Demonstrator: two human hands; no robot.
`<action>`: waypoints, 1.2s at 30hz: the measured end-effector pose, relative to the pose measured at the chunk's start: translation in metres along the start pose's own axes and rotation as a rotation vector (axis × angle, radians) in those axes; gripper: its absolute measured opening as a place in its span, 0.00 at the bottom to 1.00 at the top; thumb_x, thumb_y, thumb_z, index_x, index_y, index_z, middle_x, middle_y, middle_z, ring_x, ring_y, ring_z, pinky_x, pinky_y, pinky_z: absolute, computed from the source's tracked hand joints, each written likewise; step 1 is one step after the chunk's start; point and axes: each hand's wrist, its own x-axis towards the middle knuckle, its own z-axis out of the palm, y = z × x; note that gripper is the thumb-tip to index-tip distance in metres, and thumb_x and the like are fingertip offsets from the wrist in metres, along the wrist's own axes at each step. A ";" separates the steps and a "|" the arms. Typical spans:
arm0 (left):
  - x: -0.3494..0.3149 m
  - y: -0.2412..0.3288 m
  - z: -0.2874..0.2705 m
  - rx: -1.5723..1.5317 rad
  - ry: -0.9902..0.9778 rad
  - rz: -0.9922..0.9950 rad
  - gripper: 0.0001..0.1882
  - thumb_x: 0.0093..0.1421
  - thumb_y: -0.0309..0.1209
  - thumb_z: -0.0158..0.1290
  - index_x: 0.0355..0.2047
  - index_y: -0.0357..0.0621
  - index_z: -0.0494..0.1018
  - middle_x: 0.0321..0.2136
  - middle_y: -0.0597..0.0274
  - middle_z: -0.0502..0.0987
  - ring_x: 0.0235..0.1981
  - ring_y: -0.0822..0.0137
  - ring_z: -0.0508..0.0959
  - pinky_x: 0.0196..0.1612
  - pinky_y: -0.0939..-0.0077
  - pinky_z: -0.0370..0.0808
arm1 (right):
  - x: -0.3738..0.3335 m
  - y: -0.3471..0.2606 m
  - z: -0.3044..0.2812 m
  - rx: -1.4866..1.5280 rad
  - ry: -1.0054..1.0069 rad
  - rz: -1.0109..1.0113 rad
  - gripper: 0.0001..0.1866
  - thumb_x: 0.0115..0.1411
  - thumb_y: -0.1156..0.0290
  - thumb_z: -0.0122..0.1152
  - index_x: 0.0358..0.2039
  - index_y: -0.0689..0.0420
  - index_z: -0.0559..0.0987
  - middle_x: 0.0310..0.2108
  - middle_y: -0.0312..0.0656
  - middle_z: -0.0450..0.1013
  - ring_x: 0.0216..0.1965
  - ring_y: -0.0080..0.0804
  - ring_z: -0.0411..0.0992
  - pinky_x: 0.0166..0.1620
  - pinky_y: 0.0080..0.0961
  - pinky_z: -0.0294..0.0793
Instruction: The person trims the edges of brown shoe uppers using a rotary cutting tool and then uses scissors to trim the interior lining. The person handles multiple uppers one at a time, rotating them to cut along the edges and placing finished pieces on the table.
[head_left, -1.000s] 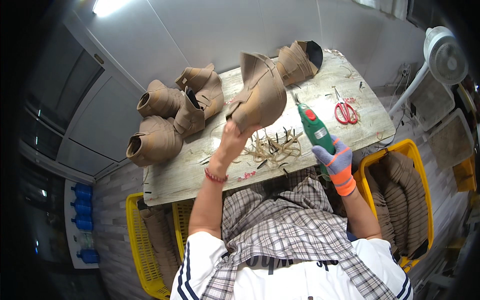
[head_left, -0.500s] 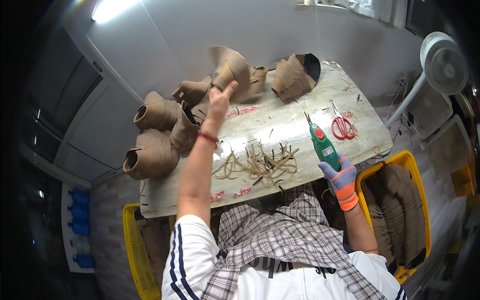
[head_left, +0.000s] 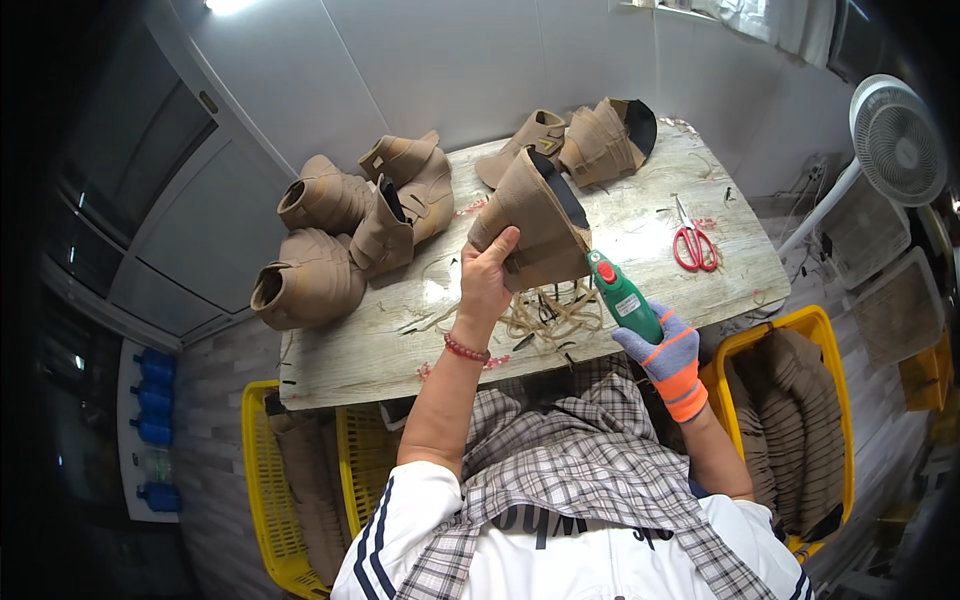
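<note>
My left hand (head_left: 487,270) is closed on the side of a brown shoe upper (head_left: 530,215), with its dark lining facing up and right. The upper is held above the table. In my gloved right hand (head_left: 665,352) are green electric scissors (head_left: 622,300) with a red button. Their narrow tip meets the upper's lower right edge; whether it is cutting cannot be seen. Under the upper lies a heap of thin tan and dark trimmings (head_left: 545,318). Red-handled scissors (head_left: 694,247) rest on the table to the right.
Stacked brown uppers (head_left: 318,285) stand at the table's left, more uppers (head_left: 597,147) at the back. Yellow baskets of brown pieces flank me: one basket (head_left: 262,500) at left, another (head_left: 846,420) at right. A white fan (head_left: 897,135) stands beyond the table's right end.
My left hand has brought an upper from the back of the table nearer and to the right. The electric scissors have moved left to meet its edge.
</note>
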 end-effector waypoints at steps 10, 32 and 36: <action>-0.026 -0.012 0.006 0.475 0.000 -0.002 0.15 0.59 0.25 0.58 0.46 0.35 0.75 0.38 0.64 0.80 0.36 0.73 0.79 0.40 0.78 0.77 | 0.000 -0.011 -0.004 0.172 -0.063 0.166 0.25 0.48 0.59 0.75 0.42 0.63 0.79 0.24 0.36 0.76 0.23 0.17 0.71 0.28 0.17 0.72; -0.056 0.023 -0.027 1.558 -0.758 0.480 0.18 0.49 0.20 0.59 0.43 0.35 0.76 0.41 0.47 0.78 0.44 0.47 0.77 0.48 0.61 0.74 | 0.019 -0.020 -0.041 0.600 -0.096 0.330 0.13 0.58 0.63 0.66 0.32 0.59 0.76 0.18 0.35 0.71 0.16 0.21 0.67 0.22 0.18 0.66; -0.066 0.043 -0.006 0.477 -0.326 -0.162 0.18 0.56 0.26 0.59 0.47 0.35 0.74 0.42 0.55 0.80 0.40 0.64 0.80 0.44 0.69 0.78 | 0.016 -0.009 -0.049 0.454 -0.045 0.288 0.14 0.57 0.63 0.67 0.32 0.60 0.76 0.18 0.33 0.70 0.16 0.19 0.67 0.22 0.17 0.64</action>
